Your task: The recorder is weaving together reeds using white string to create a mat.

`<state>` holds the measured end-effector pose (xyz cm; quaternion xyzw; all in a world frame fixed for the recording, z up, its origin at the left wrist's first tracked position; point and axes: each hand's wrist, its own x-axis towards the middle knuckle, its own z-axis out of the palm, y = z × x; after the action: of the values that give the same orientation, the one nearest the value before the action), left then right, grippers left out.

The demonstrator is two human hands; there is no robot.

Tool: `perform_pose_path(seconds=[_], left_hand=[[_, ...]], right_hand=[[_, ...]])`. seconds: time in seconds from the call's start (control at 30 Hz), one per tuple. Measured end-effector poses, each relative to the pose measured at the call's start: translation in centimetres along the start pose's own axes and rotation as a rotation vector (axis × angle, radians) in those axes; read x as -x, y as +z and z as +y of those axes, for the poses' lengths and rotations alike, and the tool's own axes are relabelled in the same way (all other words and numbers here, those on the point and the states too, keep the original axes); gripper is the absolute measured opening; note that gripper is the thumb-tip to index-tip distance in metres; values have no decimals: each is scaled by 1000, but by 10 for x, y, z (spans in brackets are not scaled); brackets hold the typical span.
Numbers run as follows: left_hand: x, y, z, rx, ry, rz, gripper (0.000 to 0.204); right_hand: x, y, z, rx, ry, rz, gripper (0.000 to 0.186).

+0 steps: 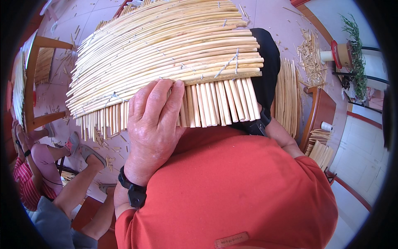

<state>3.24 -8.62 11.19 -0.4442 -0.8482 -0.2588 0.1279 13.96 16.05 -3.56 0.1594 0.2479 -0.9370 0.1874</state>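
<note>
Across my lap lies a mat of pale, straight plant stalks, bound in rows with thin grey-white twine. Under its near edge, a layer of shorter stalks runs crosswise, cut ends toward me. My left hand grips this near edge, fingers over the outermost stalk; its thumb is hidden. A black strap circles that wrist. My right forearm, also strapped at the wrist, passes beneath the mat's right side, where the stalks and my body hide the hand.
Stalk bundles lie on the floor at right, near a wooden stool and a white twine spool. Cut scraps litter the tiles. A wooden frame stands at left. Two people sit nearby, one in a striped shirt.
</note>
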Motion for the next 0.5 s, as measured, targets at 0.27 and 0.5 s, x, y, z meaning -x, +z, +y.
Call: perform_pose_path(seconds=[0.27, 0.5], left_hand=[[-4, -3, -2, 24, -3, 10, 59], [-8, -6, 2, 75, -38, -39, 59]], right_hand=[[-1, 4, -1, 14, -7, 3, 51], [-3, 5, 2, 19, -9, -6, 51]])
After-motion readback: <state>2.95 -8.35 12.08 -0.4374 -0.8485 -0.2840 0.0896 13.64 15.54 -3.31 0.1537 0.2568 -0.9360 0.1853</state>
